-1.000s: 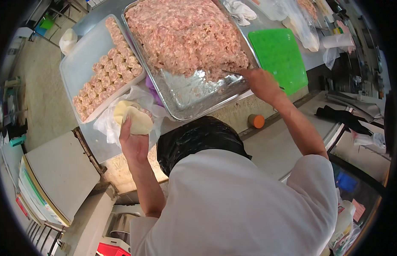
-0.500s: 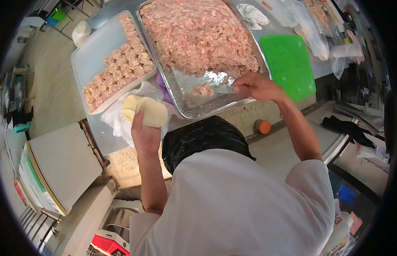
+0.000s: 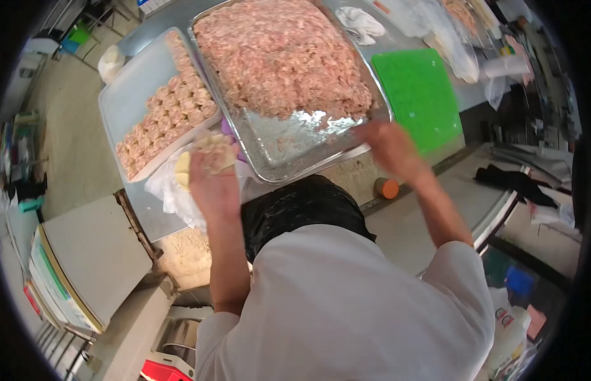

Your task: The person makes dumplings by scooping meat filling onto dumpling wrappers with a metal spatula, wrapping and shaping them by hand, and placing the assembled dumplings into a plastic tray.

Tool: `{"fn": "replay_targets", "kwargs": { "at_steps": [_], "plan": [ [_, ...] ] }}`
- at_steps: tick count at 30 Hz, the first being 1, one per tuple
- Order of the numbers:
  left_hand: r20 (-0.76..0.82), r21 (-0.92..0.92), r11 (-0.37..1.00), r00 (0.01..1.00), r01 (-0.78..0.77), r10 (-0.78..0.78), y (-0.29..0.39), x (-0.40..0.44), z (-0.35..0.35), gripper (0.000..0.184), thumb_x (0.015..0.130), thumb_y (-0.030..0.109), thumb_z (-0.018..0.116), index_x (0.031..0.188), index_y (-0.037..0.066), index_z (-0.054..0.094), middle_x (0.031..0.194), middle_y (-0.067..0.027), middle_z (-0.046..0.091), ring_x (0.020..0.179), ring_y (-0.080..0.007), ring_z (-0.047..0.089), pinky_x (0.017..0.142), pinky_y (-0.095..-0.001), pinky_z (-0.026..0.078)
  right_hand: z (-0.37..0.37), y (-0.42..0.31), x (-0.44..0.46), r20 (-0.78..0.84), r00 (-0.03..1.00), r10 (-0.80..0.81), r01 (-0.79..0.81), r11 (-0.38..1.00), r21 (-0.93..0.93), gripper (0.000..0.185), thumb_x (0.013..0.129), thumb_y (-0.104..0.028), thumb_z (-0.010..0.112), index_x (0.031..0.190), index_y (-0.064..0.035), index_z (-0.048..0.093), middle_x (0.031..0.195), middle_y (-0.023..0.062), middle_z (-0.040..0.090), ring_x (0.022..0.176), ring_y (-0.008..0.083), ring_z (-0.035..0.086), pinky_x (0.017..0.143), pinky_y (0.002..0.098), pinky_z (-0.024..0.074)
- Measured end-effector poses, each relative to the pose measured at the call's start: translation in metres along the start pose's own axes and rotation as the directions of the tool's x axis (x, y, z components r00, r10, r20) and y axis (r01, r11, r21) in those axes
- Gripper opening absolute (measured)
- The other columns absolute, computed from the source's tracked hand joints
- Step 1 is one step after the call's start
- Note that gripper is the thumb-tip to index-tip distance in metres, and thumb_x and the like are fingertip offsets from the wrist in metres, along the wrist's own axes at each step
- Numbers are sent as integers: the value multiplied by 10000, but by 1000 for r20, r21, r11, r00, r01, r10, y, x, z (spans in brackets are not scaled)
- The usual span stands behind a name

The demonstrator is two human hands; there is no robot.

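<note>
Glossy metal tray (image 3: 279,166), rough minced meat (image 3: 283,60)

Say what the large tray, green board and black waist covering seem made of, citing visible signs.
Large tray: apparently metal, shiny; bright glints on its floor. Green board: probably plastic, smooth; even colour. Black waist covering: likely thin plastic, glossy; crinkles catch light.

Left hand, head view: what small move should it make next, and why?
Probably the left hand should curl gently, gathering the pale wrapper around the filling. Though blurred, a meaty clump seems to lie at that hand, and shaped dumplings sit packed in the plastic tray nearby. The right hand is well apart, beside the metal tray.
</note>
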State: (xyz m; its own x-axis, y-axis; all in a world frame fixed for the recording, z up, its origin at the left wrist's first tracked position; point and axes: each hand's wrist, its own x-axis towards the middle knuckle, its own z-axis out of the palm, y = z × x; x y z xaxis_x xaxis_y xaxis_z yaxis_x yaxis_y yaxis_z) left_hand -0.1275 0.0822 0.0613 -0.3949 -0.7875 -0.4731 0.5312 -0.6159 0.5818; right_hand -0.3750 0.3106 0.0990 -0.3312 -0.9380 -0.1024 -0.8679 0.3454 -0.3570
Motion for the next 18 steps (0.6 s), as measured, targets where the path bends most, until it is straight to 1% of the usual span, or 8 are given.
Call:
{"fn": "replay_targets", "kwargs": {
  "at_steps": [2, 3, 5, 8, 11, 14, 17, 18],
  "plan": [
    [-19, 75, 997, 1000, -1, 2, 19, -4, 3, 262, 1040, 258, 479, 1199, 75, 579, 1154, -83, 641, 1041, -238, 634, 882, -406, 533, -29, 11, 12, 63, 947, 315, -296, 931, -216, 246, 841, 2, 559, 1000, -80, 729, 872, 197, 716, 827, 401, 713, 700, 508, 567],
    [144, 6, 997, 987, 71, -71, 21, 1, -11, 271, 1041, 261, 479, 1206, 73, 583, 1174, -96, 642, 1027, -246, 631, 855, -392, 522, -22, 14, 15, 56, 955, 291, -269, 932, -242, 233, 842, -3, 561, 988, -78, 727, 867, 203, 713, 830, 404, 712, 703, 512, 567],
    [467, -90, 967, 868, 240, -172, 13, 14, -41, 288, 1043, 267, 478, 1221, 69, 589, 1215, -122, 643, 998, -262, 625, 801, -363, 501, 1, 21, 20, 43, 970, 241, -218, 932, -291, 209, 844, -14, 563, 963, -75, 724, 857, 215, 708, 837, 409, 711, 709, 520, 566],
    [392, -91, 965, 900, 247, -193, 10, 6, -40, 279, 1039, 249, 490, 1210, 49, 582, 1208, -122, 646, 958, -257, 618, 756, -366, 489, -10, 25, 18, 157, 972, 174, -132, 959, -250, 194, 863, -25, 553, 952, -72, 718, 859, 220, 706, 853, 412, 708, 738, 525, 564],
    [244, -39, 983, 956, 178, -163, 6, -1, -36, 286, 1033, 234, 511, 1231, 35, 566, 1205, -124, 647, 964, -258, 622, 753, -360, 497, -10, 31, 21, 88, 950, 299, -285, 948, -143, 97, 919, -70, 575, 919, -64, 671, 816, 224, 677, 836, 442, 670, 718, 542, 527],
    [-84, 22, 983, 980, 184, -181, 3, -12, -4, 270, 1038, 214, 496, 1240, 49, 563, 1127, -138, 638, 874, -221, 605, 772, -381, 505, 2, 22, 26, 91, 969, 231, -215, 964, -154, 106, 923, -86, 585, 950, -77, 687, 823, 217, 679, 831, 434, 668, 725, 538, 526],
    [-73, 27, 995, 993, 93, -90, 1, -10, -14, 291, 1052, 229, 478, 1264, 44, 553, 1184, -135, 640, 916, -243, 633, 818, -403, 532, -3, 27, 28, 210, 971, 112, -74, 981, -180, 186, 888, -35, 553, 971, -90, 710, 860, 200, 703, 854, 401, 706, 736, 515, 563],
    [43, -10, 989, 988, 148, -148, 2, -7, -24, 295, 1052, 231, 477, 1264, 42, 557, 1180, -133, 644, 933, -251, 631, 822, -390, 530, -7, 30, 30, 227, 969, 102, -54, 977, -207, 185, 888, -38, 555, 970, -94, 712, 866, 197, 704, 855, 399, 706, 738, 513, 563]
  ]
}}
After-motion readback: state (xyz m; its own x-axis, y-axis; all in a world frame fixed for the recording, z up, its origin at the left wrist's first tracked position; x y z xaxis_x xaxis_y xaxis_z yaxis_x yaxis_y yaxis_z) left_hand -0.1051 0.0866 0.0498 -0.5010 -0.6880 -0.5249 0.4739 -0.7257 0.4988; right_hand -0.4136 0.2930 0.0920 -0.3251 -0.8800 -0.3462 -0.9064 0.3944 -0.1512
